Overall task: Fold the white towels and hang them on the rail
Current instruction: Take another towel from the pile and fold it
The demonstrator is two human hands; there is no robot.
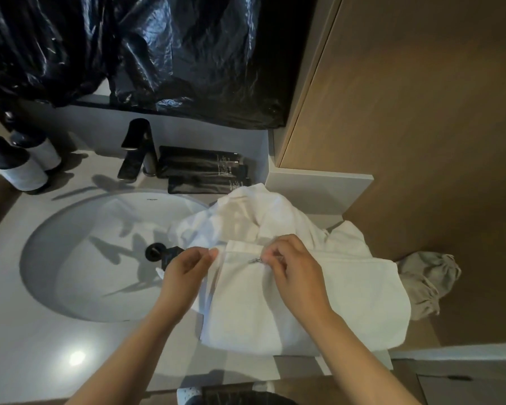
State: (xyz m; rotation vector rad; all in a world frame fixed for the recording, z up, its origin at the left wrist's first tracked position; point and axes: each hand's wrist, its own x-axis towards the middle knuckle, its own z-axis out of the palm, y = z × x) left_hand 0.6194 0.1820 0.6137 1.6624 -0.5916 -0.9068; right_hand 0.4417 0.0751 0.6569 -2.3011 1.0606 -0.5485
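Observation:
A white towel [319, 302] lies partly folded on the counter to the right of the sink, its lower end draped over the front edge. More crumpled white towel cloth [246, 217] is heaped behind it. My left hand [187, 267] pinches the folded towel's upper left corner. My right hand [289, 264] pinches its top edge near a small label. No rail is in sight.
A round white sink [79, 258] with a black drain fills the left of the counter. A black faucet [138, 150], dark sachets [202, 168] and two pump bottles [21, 165] stand behind it. Black plastic sheeting [158, 54] hangs above. A beige cloth bag [427, 282] hangs at right by the wooden wall.

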